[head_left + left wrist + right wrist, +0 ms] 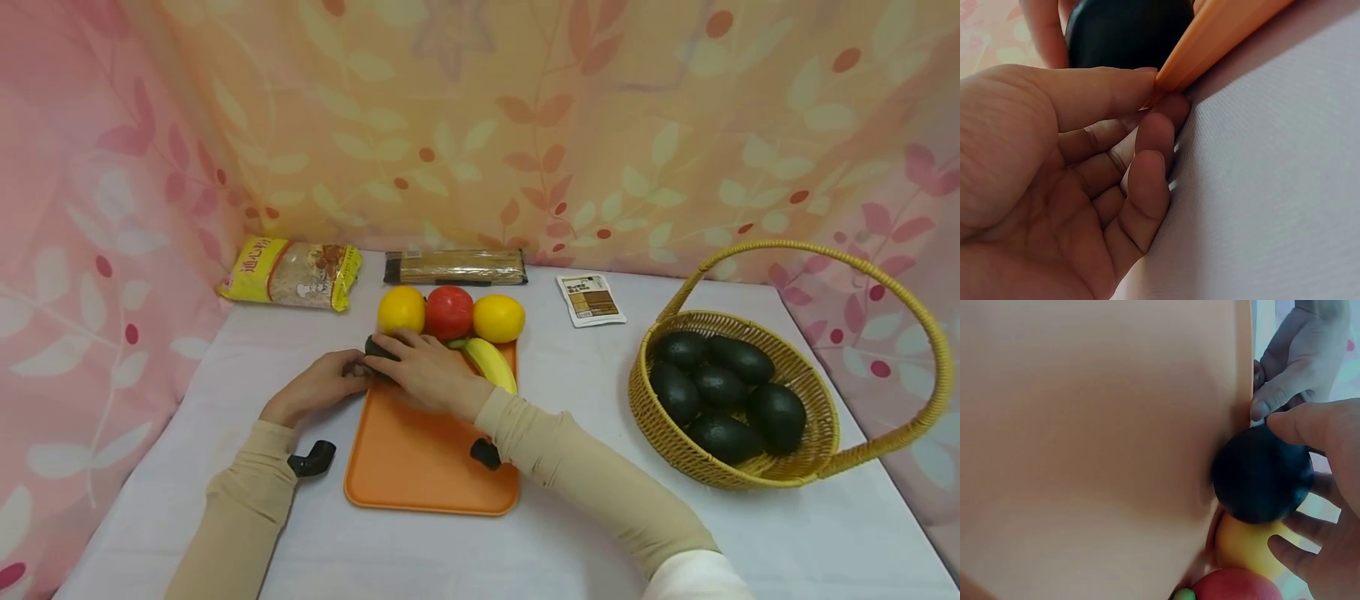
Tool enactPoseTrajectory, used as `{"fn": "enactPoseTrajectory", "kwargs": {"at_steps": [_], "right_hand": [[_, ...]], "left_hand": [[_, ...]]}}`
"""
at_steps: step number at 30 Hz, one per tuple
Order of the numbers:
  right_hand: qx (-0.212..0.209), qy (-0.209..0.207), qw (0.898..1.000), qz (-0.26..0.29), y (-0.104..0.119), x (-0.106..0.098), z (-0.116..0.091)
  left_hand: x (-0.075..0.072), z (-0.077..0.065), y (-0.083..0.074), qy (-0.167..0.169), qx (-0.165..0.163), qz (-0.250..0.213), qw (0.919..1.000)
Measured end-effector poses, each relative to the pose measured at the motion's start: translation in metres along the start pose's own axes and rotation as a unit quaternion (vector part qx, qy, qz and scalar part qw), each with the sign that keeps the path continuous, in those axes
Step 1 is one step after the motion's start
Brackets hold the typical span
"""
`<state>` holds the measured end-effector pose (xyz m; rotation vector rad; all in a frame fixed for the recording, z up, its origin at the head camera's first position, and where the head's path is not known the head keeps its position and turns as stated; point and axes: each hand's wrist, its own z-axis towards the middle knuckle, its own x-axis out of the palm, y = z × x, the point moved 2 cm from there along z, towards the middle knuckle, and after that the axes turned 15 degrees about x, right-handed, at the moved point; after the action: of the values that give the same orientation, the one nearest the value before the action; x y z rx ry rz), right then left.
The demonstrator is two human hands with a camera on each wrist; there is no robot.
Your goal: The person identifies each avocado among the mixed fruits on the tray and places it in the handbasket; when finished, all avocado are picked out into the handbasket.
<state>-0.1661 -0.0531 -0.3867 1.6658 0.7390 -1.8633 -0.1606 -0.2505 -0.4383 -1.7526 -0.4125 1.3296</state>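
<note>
My right hand grips a dark avocado at the left edge of an orange tray. With thumb and fingers, my left hand pinches that tray's left rim, beside the avocado. Along the tray's far end sit a round yellow fruit, a red fruit and a yellow lemon. A banana lies at the tray's right side, partly hidden by my right hand. More dark avocados fill a wicker basket on the right.
Behind the tray lie a yellow food bag and a pack of dry noodles. A small white-and-brown packet is at the back right. The basket's tall handle arches up at the right. Patterned curtains surround the table.
</note>
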Motion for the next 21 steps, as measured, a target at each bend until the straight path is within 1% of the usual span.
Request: {"fn": "enactPoseTrajectory", "kwargs": {"at_steps": [5, 10, 14, 17, 21], "right_hand": [[0.001, -0.003, 1.000, -0.001, -0.001, 0.003, -0.003], [0.005, 0.008, 1.000, 0.027, -0.005, 0.004, -0.006], [0.010, 0.015, 0.998, 0.054, -0.012, -0.005, -0.010], [0.014, 0.012, 0.997, 0.075, -0.017, -0.013, -0.018], [0.018, -0.021, 0.992, 0.119, -0.027, -0.027, -0.037]], "left_hand": [[-0.001, 0.001, 0.000, 0.004, -0.014, 0.009, 0.9999], [-0.001, 0.000, 0.000, 0.005, -0.021, 0.006, 0.9998], [-0.002, 0.000, 0.000, 0.007, -0.018, -0.001, 0.9998], [-0.002, 0.000, 0.000, 0.007, -0.018, 0.000, 0.9998], [-0.002, 0.001, -0.001, 0.007, -0.022, -0.004, 0.9997]]}}
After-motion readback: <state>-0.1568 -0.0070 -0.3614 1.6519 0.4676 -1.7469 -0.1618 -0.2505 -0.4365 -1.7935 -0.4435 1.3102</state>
